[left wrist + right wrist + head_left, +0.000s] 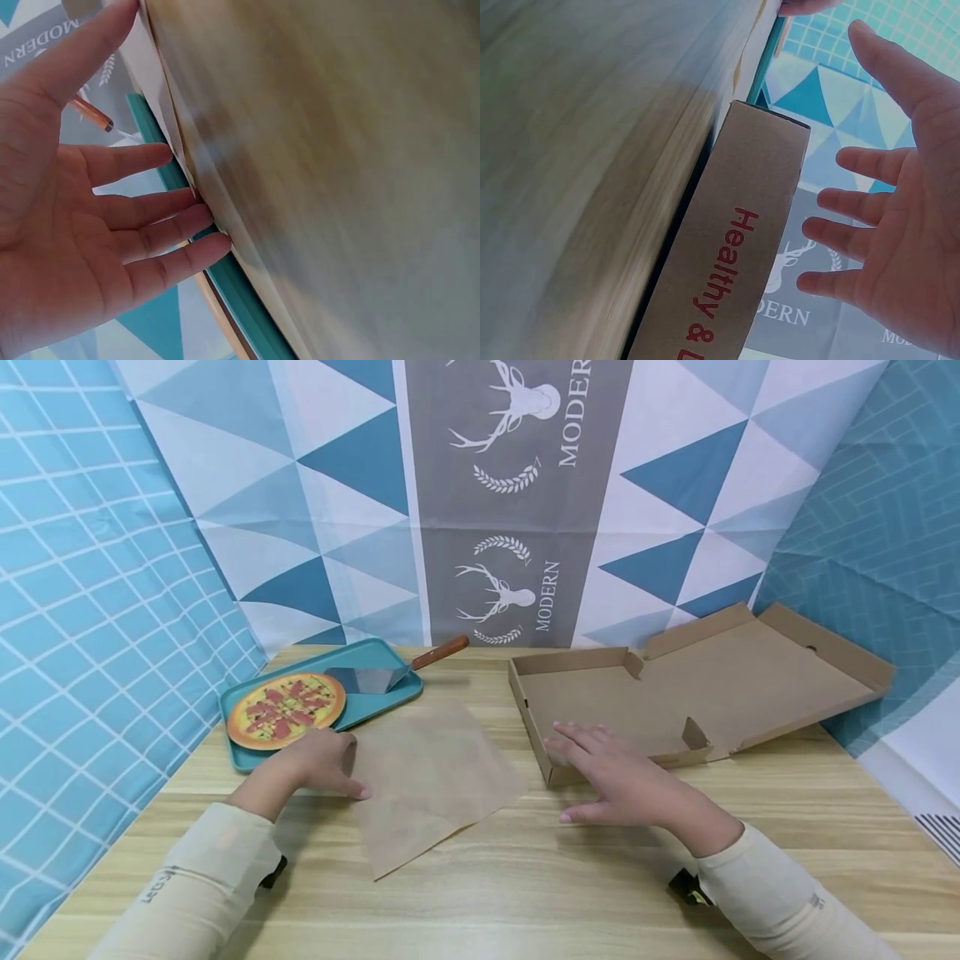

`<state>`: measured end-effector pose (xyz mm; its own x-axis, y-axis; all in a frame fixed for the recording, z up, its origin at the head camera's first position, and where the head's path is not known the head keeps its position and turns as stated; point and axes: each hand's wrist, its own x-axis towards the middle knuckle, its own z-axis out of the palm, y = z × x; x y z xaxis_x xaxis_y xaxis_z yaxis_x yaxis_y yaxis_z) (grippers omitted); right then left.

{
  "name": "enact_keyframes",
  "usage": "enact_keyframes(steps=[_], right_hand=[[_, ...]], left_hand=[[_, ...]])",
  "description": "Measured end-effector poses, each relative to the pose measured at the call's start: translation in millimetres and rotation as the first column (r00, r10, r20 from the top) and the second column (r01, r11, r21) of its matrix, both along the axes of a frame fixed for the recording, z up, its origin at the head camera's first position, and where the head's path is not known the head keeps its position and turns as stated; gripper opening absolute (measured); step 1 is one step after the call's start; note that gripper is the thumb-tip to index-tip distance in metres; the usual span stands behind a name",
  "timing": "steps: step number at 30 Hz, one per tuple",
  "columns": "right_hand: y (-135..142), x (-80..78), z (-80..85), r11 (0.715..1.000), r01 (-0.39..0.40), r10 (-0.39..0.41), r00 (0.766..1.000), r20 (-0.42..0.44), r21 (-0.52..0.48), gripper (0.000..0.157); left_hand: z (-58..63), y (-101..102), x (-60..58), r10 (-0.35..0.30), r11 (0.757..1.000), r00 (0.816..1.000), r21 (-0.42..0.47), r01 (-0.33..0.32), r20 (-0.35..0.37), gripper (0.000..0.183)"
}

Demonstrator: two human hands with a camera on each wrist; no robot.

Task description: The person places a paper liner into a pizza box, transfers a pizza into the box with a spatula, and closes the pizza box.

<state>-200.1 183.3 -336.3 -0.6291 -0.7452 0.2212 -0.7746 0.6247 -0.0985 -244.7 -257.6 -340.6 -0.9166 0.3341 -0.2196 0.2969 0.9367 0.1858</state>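
A sheet of brown kraft paper (438, 777) lies flat on the wooden table between the two hands. My left hand (318, 762) is at the sheet's left side, and in the left wrist view its fingers are spread, with the fingertips (180, 154) at the paper's edge. My right hand (618, 777) hovers over the near left corner of an opened cardboard pizza box (592, 689), its fingers extended and holding nothing. In the right wrist view, a gap shows between those fingers and the box's side wall (727, 232), which bears red lettering.
A teal tray (375, 706) at the back left carries a pizza (285, 710) and a pizza server (442, 652) whose wooden handle sticks out past the rim. The box lid (757, 672) is folded back to the right. Patterned cloth (352, 510) hangs behind the table.
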Motion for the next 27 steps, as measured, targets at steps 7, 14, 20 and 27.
enact_keyframes(steps=[7, 14, 20, 27], right_hand=[[0.6, -0.5, -0.7, 1.000, 0.002, -0.002, 1.000, 0.000, -0.002, 0.090], [0.7, -0.3, 0.5, 1.000, 0.002, -0.002, 1.000, 0.002, -0.017, 0.090], [1.1, 0.1, 0.4, 1.000, 0.001, -0.001, 1.000, -0.003, -0.020, 0.090], [2.2, 0.8, -0.2, 1.000, -0.002, 0.001, 1.000, -0.013, -0.019, 0.087]], left_hand=[[3.5, 3.3, -0.5, -0.006, 1.000, 1.000, 0.001, 0.006, 0.002, 0.088], [5.8, 6.8, -4.2, -0.007, 1.000, 0.999, 0.005, 0.007, 0.040, 0.060], [9.0, 9.6, -3.9, 0.007, 1.000, 0.998, 0.008, -0.008, 0.061, 0.056], [12.4, 12.5, -4.0, 0.043, 0.999, 0.997, 0.029, -0.045, 0.060, 0.042]])
